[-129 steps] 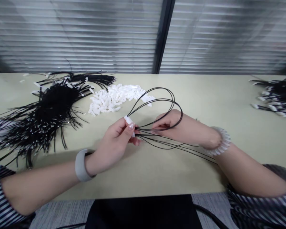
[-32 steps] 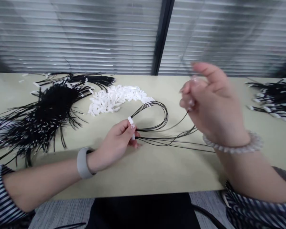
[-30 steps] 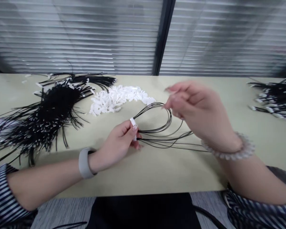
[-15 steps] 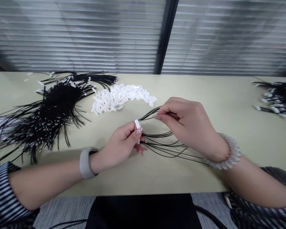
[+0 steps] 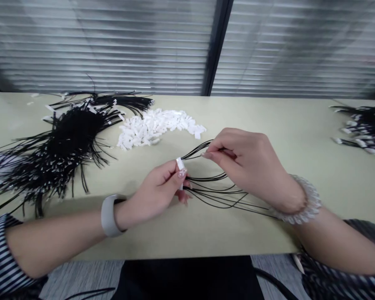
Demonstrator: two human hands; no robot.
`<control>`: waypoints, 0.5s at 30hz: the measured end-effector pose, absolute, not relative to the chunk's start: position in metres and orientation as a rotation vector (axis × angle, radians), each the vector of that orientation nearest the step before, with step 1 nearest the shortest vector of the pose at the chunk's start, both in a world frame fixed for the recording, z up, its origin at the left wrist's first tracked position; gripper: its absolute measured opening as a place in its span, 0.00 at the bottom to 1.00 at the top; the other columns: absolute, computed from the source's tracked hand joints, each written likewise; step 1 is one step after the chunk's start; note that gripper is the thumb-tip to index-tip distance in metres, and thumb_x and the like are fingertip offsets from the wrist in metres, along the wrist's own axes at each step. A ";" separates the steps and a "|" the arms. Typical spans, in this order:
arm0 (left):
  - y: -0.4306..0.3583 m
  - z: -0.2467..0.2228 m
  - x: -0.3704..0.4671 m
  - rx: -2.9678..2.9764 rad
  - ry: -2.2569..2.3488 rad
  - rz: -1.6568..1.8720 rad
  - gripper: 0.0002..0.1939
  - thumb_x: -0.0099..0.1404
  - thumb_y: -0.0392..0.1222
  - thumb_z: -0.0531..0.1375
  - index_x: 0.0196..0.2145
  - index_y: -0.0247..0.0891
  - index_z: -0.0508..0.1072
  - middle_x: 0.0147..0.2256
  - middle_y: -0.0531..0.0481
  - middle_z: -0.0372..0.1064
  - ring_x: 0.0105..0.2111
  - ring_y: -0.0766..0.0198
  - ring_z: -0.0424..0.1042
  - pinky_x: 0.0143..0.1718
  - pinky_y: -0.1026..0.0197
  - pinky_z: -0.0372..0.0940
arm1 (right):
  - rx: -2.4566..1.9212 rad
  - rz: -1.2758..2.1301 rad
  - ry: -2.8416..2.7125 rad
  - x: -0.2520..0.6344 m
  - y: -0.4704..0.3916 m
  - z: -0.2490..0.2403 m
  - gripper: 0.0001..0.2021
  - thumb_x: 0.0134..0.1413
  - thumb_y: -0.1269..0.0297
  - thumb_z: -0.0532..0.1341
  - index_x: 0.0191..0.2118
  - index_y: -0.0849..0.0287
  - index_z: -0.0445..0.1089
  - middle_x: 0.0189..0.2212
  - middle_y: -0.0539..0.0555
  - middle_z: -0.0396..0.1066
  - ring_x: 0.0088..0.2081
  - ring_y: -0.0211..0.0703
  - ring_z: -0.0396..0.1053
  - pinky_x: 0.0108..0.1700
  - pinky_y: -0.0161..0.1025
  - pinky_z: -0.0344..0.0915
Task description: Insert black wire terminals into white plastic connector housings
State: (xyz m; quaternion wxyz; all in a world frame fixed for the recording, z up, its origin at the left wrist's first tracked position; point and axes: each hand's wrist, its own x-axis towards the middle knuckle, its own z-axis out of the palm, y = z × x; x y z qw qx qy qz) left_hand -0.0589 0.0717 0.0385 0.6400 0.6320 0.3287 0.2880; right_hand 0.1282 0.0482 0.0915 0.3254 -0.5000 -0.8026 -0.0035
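Observation:
Between the thumb and fingers of my left hand (image 5: 158, 187) is a white connector housing (image 5: 180, 163), held upright above the table. Thin black wires (image 5: 209, 179) run out of its right side in several loose strands, passing under my right wrist. My right hand (image 5: 243, 164) pinches black wire with thumb and forefinger, a short way right of the housing's upper end. The tip of the pinched wire cannot be made out. Beyond my left hand lies a heap of loose white connector housings (image 5: 159, 125).
A large tangle of black wires (image 5: 75, 133) with shiny tips covers the left of the table (image 5: 206, 233). Wires with white ends (image 5: 367, 129) lie at the far right. Behind the table stands a glass partition with blinds (image 5: 112, 46).
Both hands keep nearly the same pose and hold on the housing and the wires. The view has shifted very slightly, and my forearms sit a little farther apart.

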 end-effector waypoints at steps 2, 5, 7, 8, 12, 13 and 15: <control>0.072 0.039 -0.059 1.435 0.748 0.656 0.13 0.63 0.48 0.50 0.30 0.35 0.60 0.27 0.54 0.62 0.22 0.72 0.68 0.24 0.68 0.65 | -1.301 -0.026 -2.112 0.129 0.048 0.091 0.06 0.52 0.70 0.56 0.27 0.59 0.67 0.25 0.49 0.67 0.26 0.31 0.62 0.27 0.31 0.56; 0.072 0.040 -0.059 1.426 0.737 0.651 0.12 0.63 0.47 0.51 0.30 0.35 0.60 0.27 0.54 0.61 0.22 0.73 0.68 0.24 0.68 0.65 | -1.301 -0.041 -2.120 0.129 0.048 0.092 0.05 0.52 0.70 0.57 0.27 0.58 0.67 0.26 0.48 0.67 0.26 0.30 0.61 0.27 0.31 0.56; 0.071 0.040 -0.059 1.426 0.737 0.648 0.12 0.63 0.47 0.51 0.30 0.34 0.60 0.28 0.54 0.61 0.21 0.74 0.67 0.24 0.69 0.65 | -1.300 -0.035 -2.117 0.129 0.048 0.092 0.05 0.52 0.69 0.57 0.27 0.58 0.67 0.26 0.47 0.67 0.26 0.29 0.61 0.27 0.31 0.56; 0.071 0.040 -0.059 1.427 0.736 0.649 0.12 0.63 0.47 0.51 0.30 0.34 0.60 0.28 0.54 0.61 0.21 0.74 0.67 0.24 0.69 0.65 | -1.296 -0.031 -2.115 0.129 0.049 0.092 0.05 0.52 0.69 0.57 0.27 0.58 0.67 0.25 0.47 0.66 0.26 0.29 0.61 0.27 0.31 0.56; 0.071 0.039 -0.058 1.445 0.716 0.664 0.13 0.64 0.48 0.50 0.30 0.34 0.60 0.27 0.54 0.61 0.22 0.74 0.67 0.24 0.68 0.66 | -1.283 -0.020 -2.107 0.127 0.048 0.093 0.05 0.52 0.68 0.57 0.27 0.58 0.66 0.25 0.47 0.66 0.26 0.29 0.60 0.28 0.31 0.56; 0.071 0.039 -0.058 1.453 0.715 0.667 0.13 0.64 0.48 0.50 0.30 0.34 0.60 0.27 0.54 0.61 0.22 0.74 0.67 0.24 0.68 0.66 | -1.279 -0.016 -2.100 0.127 0.047 0.093 0.05 0.52 0.68 0.57 0.26 0.59 0.66 0.25 0.48 0.66 0.26 0.29 0.60 0.28 0.31 0.56; 0.072 0.039 -0.058 1.473 0.719 0.666 0.13 0.64 0.47 0.50 0.29 0.34 0.60 0.27 0.54 0.61 0.22 0.74 0.67 0.24 0.69 0.66 | -1.280 0.004 -2.063 0.127 0.045 0.096 0.06 0.52 0.67 0.56 0.26 0.59 0.66 0.24 0.48 0.65 0.25 0.29 0.59 0.27 0.31 0.55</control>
